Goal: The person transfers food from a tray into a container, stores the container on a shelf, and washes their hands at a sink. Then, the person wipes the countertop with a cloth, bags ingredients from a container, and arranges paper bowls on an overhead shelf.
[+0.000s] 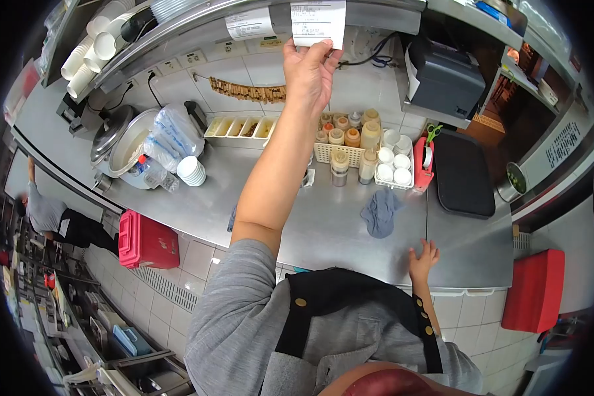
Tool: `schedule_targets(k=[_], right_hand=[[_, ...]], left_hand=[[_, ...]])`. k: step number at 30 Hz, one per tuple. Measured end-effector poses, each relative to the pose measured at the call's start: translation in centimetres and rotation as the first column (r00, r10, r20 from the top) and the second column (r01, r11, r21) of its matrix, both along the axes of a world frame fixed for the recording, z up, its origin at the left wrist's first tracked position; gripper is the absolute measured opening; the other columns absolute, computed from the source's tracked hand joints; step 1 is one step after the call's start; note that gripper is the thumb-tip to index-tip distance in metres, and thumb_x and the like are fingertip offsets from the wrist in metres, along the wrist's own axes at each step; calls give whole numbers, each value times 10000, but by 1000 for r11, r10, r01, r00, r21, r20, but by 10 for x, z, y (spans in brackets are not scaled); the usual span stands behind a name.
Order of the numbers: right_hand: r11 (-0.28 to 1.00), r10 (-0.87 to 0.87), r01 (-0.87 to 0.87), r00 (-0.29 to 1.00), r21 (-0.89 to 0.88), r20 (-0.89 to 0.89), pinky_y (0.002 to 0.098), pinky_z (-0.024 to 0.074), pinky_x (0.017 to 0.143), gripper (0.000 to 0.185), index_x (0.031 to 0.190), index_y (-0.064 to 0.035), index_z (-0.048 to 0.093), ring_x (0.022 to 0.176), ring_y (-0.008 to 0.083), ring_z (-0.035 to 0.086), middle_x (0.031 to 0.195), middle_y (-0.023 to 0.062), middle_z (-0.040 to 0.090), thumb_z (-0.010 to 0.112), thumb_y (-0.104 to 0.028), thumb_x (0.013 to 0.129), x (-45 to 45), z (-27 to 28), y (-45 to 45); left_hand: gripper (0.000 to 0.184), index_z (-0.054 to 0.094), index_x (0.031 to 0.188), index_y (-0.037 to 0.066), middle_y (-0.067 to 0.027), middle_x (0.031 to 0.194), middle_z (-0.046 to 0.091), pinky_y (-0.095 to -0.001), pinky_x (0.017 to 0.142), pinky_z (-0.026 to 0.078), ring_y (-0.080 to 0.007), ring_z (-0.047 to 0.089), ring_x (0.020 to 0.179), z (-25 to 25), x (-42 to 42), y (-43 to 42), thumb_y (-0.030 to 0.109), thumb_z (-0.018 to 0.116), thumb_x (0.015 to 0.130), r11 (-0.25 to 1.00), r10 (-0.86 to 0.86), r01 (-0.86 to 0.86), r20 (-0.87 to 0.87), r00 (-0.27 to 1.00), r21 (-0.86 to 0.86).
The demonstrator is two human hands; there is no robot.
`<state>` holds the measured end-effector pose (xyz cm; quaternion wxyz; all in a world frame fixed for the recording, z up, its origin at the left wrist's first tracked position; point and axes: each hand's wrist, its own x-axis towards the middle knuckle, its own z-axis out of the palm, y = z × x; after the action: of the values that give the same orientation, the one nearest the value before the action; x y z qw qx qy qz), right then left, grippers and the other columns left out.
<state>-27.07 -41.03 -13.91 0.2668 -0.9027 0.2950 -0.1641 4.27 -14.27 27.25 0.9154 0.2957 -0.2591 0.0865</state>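
Observation:
My left hand (310, 76) is raised to the shelf edge and pinches the bottom of a printed paper slip (318, 23). A second printed slip (251, 25) hangs beside it on the left. My right hand (424, 259) is over the front part of the steel counter (323, 228), fingers apart and holding nothing. Whether it touches the counter I cannot tell. A crumpled grey-blue cloth (381, 213) lies a little ahead of it. Further back stand a basket of sauce bottles (336, 154) and a white basket of small white containers (395, 181).
At the left are a large lidded pot (115, 135), stacked paper cups (191, 171) and a plastic bottle (155, 173). A black mat (465, 173) and a red tape dispenser (424, 165) are at the right. Another person (53, 211) works far left, near a red cooler (148, 241).

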Motion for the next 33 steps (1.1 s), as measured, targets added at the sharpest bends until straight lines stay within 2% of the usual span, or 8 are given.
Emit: schedule_targets(k=[2,4,6,10,15,22,29,33], right_hand=[[959,187,-238,939,153,287,503,266,1130,471,1290,-101,585,1398,368,318,1483,208,405,715,-153,841,12,20,4],[645,245,-521,834,560,494,422,354,1085,337,1219,-76,632,1337,264,441,1466,166,450,672,-125,888,30,67,32],[399,402,-748,662,530,632,356,404,1039,252,1172,-57,654,1315,217,465,1467,126,460,629,-74,922,50,95,51],[256,377,-793,609,553,698,331,409,1038,247,1175,-53,650,1265,199,508,1410,98,509,620,-49,931,77,127,88],[148,385,-734,660,663,645,335,405,1044,344,1270,-60,586,1224,172,524,1350,58,549,634,-68,930,82,105,102],[369,275,-592,806,716,524,331,422,1030,410,1312,-44,545,1201,164,538,1291,54,590,656,-96,920,9,102,90],[661,-246,-198,854,724,458,317,481,949,382,1314,-83,551,1127,159,551,1254,33,583,640,-112,943,-134,73,81],[710,-392,-166,714,684,580,338,453,1003,337,1229,-61,613,1175,184,554,1280,87,592,694,-161,918,-173,94,144]], left_hand=[[528,330,1266,25,-143,1143,581,-335,823,599,-220,645,969,-26,-14,-7,-67,638,848,997,4,1,-69,998,75],[531,324,1273,19,-148,1140,582,-322,810,595,-215,646,962,-70,-30,-15,-73,632,850,986,-5,31,-160,987,163],[557,303,1292,13,-147,1131,588,-304,773,586,-209,648,953,-126,-46,-16,-76,631,851,933,-49,168,-348,936,319],[429,421,1239,35,-110,1162,594,-330,848,548,-196,629,1015,-160,-60,1,-59,618,870,915,-15,157,-356,934,372],[300,538,1174,25,-87,1106,652,-279,827,588,-172,667,976,-97,-69,-6,-57,611,895,973,-134,169,-220,966,154],[134,604,1020,-81,-148,1015,680,-273,867,605,-199,687,901,-28,-38,-52,-75,605,886,904,-414,390,-130,901,-172],[113,646,971,-12,-94,934,688,-246,900,492,-147,641,915,-33,-6,-59,94,620,939,893,-443,428,110,890,136],[403,459,1312,-122,-167,1297,556,-340,1062,434,-214,575,1116,-129,-62,-89,52,544,959,739,-556,561,-132,821,374]])
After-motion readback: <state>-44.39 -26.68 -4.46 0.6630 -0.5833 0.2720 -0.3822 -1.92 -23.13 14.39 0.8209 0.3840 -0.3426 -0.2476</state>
